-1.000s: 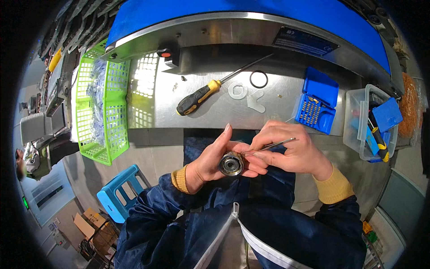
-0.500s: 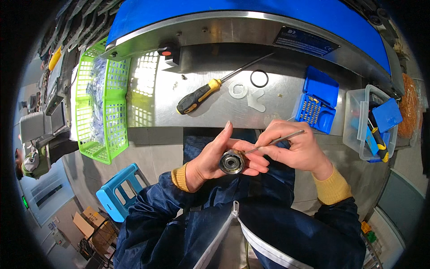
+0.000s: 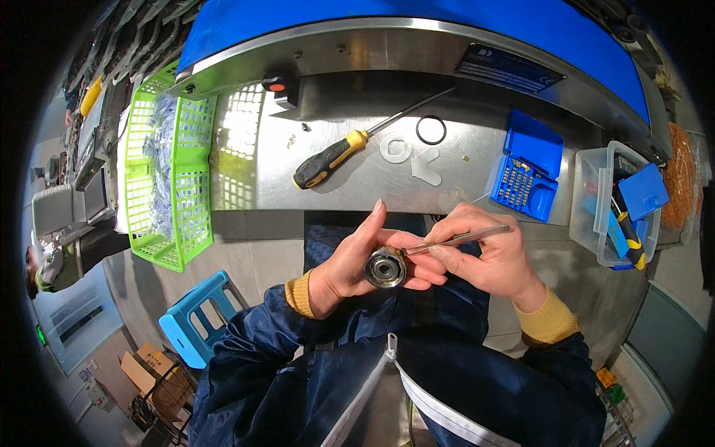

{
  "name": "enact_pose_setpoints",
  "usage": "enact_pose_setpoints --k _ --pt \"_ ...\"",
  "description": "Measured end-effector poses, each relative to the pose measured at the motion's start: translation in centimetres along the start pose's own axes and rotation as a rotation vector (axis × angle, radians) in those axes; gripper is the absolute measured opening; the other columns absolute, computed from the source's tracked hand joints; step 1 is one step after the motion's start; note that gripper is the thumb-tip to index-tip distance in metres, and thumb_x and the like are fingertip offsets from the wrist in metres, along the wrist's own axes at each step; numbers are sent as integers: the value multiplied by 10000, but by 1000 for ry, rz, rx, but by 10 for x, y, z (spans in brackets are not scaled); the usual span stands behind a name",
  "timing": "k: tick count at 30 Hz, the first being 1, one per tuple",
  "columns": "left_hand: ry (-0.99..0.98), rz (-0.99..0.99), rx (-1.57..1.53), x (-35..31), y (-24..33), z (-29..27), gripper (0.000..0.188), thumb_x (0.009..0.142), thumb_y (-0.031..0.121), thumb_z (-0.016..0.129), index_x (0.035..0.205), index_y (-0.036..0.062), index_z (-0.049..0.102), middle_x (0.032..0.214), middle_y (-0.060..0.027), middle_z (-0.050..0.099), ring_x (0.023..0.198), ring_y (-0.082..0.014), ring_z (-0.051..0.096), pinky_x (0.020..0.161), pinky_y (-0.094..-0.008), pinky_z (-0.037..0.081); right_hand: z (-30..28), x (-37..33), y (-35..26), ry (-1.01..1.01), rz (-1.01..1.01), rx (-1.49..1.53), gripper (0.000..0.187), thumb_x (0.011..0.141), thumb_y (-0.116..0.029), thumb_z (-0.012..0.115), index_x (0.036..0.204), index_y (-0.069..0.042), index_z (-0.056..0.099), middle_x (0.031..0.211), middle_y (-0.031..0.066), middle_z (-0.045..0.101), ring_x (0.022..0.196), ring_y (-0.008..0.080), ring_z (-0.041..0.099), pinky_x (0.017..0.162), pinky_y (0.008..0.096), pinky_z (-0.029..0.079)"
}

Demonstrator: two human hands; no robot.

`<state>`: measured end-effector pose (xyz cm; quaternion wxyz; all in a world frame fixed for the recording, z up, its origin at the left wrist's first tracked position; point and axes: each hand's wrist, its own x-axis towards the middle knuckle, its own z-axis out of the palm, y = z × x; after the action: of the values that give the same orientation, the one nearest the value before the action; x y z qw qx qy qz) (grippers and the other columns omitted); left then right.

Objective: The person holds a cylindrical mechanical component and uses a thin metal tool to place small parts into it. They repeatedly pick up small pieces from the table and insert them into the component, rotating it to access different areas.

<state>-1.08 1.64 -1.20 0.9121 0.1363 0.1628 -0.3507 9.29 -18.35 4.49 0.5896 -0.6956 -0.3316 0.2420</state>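
My left hand (image 3: 350,264) cradles a round metal part (image 3: 385,267) with a bearing-like ring set in its face, thumb raised and fingers curled behind it. In my right hand (image 3: 488,257) is a pair of slim metal tweezers (image 3: 477,235), pinched between thumb and fingers. Their tip reaches the upper right edge of the round part; whether it grips anything there is too small to tell. Beyond my hands, on the steel bench (image 3: 298,167), lie a black-and-yellow screwdriver (image 3: 331,158), a black ring (image 3: 431,130), a flat washer (image 3: 395,149) and a forked metal plate (image 3: 426,167).
A green basket (image 3: 190,201) holding bagged items stands at left. An open blue bit case (image 3: 527,167) and a clear tool bin (image 3: 588,197) sit at right. The blue-topped machine (image 3: 417,37) overhangs the bench's back. A blue stool (image 3: 197,316) is at lower left.
My right hand has tilted the tweezers flatter and shifted slightly down, their tip still at the round part. My left hand stays in place. A person at far left has moved.
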Motion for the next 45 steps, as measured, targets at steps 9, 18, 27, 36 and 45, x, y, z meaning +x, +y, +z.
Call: enact_pose_setpoints --k 9,18,27,36,45 --pt "-6 14 34 0 1 1 999 958 743 172 1278 -120 561 1172 -307 642 1076 -406 670 925 -428 578 6 -4 -2 57 50 20 112 818 33 727 924 6 705 862 93 703 737 137 643 647 256 489" --pt "15 27 17 1 0 1 972 969 726 182 1271 -111 571 1185 -308 635 1079 -413 667 922 -449 580 8 -5 -4 89 22 14 125 805 52 723 917 1 704 869 90 705 739 148 643 645 265 495" --pt "-41 53 -70 1 0 -2 922 993 692 193 1271 -97 581 1211 -271 638 1074 -345 681 927 -417 582 5 -4 -7 -17 -369 -188 262 704 51 794 937 6 683 934 86 685 818 237 658 678 329 544" --pt "-43 57 -21 2 1 -3 930 991 696 179 1277 -93 581 1226 -259 629 1087 -330 671 931 -414 580 6 -3 -6 -57 -429 -251 275 706 -17 836 929 -5 676 930 89 694 830 239 669 676 324 559" --pt "-54 35 -45 2 2 -2 937 984 709 183 1277 -87 581 1217 -252 635 1094 -324 668 928 -415 582 3 -3 -5 -78 -454 -255 245 738 -37 812 942 -12 678 963 95 689 837 246 668 678 333 558"
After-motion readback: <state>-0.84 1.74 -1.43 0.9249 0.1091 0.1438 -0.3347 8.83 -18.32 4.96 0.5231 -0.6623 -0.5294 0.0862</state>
